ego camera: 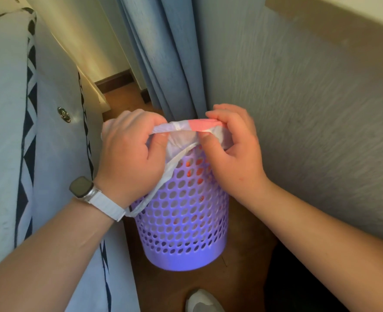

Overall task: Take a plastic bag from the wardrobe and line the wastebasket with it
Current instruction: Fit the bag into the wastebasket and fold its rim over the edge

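both the left hand (129,154) and right hand (233,149) grip the plastic bag (181,134) atop the purple wastebasket (181,221)

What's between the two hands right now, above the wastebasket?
In the head view, the plastic bag's bunched top edge, with a pink strip, spans from left hand to right hand, above the purple wastebasket.

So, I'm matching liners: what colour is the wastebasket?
Purple, with round holes, clearest in the head view: wastebasket.

plastic bag (181,140): white, pink-edged, bunched over rim | wastebasket (183,221): purple, perforated, upright
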`<state>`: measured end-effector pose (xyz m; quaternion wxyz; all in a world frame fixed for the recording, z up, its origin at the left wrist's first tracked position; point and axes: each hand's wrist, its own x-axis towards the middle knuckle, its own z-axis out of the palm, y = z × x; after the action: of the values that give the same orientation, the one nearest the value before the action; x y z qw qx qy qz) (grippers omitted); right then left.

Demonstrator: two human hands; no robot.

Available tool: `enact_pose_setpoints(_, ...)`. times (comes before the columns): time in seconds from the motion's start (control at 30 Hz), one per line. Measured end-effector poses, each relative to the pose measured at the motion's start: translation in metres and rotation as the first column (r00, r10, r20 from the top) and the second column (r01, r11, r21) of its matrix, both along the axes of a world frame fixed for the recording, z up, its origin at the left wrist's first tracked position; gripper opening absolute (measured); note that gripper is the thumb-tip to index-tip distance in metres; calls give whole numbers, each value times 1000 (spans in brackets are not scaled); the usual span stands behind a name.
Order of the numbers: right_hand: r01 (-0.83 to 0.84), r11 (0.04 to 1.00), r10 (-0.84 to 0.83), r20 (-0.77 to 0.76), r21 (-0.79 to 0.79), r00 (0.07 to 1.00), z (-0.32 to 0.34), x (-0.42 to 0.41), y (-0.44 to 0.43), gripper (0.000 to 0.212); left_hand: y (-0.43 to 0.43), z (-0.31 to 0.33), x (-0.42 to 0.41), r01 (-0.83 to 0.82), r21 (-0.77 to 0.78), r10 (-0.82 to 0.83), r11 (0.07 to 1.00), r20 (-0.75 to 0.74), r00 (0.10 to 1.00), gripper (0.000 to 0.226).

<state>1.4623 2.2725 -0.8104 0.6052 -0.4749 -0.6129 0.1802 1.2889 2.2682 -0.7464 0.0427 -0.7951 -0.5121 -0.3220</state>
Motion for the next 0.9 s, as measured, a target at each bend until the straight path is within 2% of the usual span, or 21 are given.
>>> enact_pose_setpoints(0.13, -4, 999, 1, -62, -39, 998, 1, 2, 1, 32, 2, 1, -5, 37, -9, -36, 999, 70, 997, 20)
enact_pose_setpoints(0.3, 64, 998, -63, -31, 29, 998, 5, 5, 3, 19, -2, 1, 0, 90, -15, -88, 996, 103, 991, 20)
enact_pose_setpoints(0.5, 105, 988, -115, 82, 115, 990, 7, 3, -2, 19, -13, 6, 12, 44, -15, -45, 999, -46, 998, 39)
enact_pose_setpoints(0.73, 85, 993, -97, 147, 86, 984, 11, -9, -9, 21, -14, 0, 20, -9, -4, 9, 1000, -41, 999, 18)
enact_pose_setpoints(0.9, 57, 998, -58, 172, 14, 983, 6, -8, -9, 34, -3, -2, 7, -49, -50, 47, 998, -49, 998, 18)
